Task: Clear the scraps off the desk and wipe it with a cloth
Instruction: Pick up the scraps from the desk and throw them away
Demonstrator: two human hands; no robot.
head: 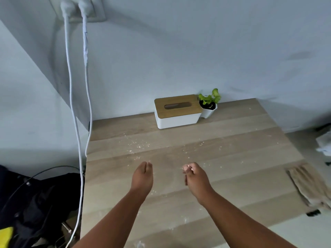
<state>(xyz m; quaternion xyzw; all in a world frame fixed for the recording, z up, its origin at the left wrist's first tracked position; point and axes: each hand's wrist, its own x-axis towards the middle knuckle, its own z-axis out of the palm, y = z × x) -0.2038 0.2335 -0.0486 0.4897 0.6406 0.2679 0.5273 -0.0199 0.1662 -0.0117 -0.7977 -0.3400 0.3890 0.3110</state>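
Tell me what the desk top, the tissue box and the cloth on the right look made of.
Desk top: pale wood or wood-look laminate, matte; plank bands and grain show.
Tissue box: smooth white body, probably plastic, possibly painted metal; its lid looks like light wood or bamboo with a slot.
Cloth: beige soft fabric, probably towelling; it lies in limp folds at the desk's right edge.

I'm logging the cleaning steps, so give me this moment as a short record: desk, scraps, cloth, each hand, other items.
desk: light wooden top, set against the wall
scraps: pale crumbs strewn across the middle, more near the front edge
cloth: beige cloth lying at the desk's right edge, untouched
left hand: above the desk, fingers straight and together, holding nothing
right hand: fingers curled, small bits pinched at the fingertips
other items: tissue box and potted plant at the back
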